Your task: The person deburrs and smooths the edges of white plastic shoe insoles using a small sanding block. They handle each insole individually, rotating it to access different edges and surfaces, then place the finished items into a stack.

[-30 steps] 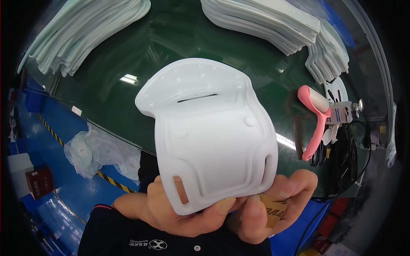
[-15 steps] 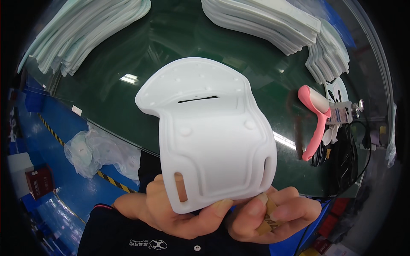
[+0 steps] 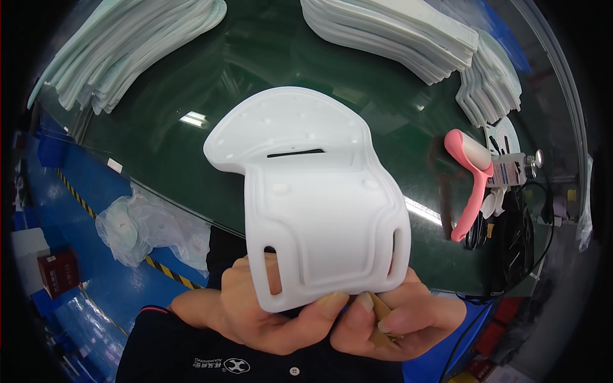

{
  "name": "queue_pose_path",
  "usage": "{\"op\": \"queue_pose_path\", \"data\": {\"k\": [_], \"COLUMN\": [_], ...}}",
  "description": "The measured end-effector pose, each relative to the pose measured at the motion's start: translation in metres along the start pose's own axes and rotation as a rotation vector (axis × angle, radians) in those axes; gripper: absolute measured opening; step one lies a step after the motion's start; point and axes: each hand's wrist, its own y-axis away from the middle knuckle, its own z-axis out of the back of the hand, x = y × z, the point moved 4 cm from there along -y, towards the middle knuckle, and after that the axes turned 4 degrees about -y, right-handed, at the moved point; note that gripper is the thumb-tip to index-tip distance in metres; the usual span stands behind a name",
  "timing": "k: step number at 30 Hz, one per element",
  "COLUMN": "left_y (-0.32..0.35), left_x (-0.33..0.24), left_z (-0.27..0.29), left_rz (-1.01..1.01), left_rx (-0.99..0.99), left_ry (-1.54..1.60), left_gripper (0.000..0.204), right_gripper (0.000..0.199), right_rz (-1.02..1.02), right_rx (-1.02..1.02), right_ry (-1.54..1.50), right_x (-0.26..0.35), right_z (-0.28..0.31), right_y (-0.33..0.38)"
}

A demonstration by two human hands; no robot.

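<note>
A white moulded plastic panel (image 3: 329, 223) with long slots is held up in front of me above the green table. My left hand (image 3: 274, 319) grips its lower left edge, thumb in front and fingers behind, partly seen through the slot. At the lower right edge, my right hand (image 3: 402, 319) is closed, with a small brown piece (image 3: 382, 313), like paper or tape, pinched in its fingers. That hand's fingertips touch or nearly touch the panel's bottom edge; I cannot tell whether they grip it too.
Stacks of similar pale panels (image 3: 137, 48) (image 3: 396, 35) lie along the table's far side. A pink-handled lint roller (image 3: 471, 182), a clear bottle (image 3: 507, 169) and a black bag (image 3: 511, 242) are at the right. Clear plastic bags (image 3: 153, 226) lie beyond the left table edge.
The panel has tilted slightly, its lower edge rising a little. My right hand has shifted slightly left with the brown piece, closer to my left thumb.
</note>
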Motion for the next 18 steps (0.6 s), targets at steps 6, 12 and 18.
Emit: {"op": "queue_pose_path", "data": {"k": [6,12,18], "left_y": [-0.003,-0.016,-0.019], "left_x": [0.011,0.012,0.012], "left_z": [0.004,-0.001,-0.003], "left_rz": [0.309,0.755,0.661], "left_rx": [-0.107,-0.030,0.089], "left_ry": [0.304,0.739,0.733], "left_gripper": [0.014,0.015,0.017], "right_gripper": [0.032,0.034,0.036], "right_rz": [-0.128,-0.074,0.015], "right_rx": [0.069,0.056,-0.002], "right_ry": [-0.087,-0.015,-0.102], "right_x": [-0.005,0.005,0.001], "right_z": [0.003,0.019,0.012], "right_y": [0.001,-0.007,-0.016]}}
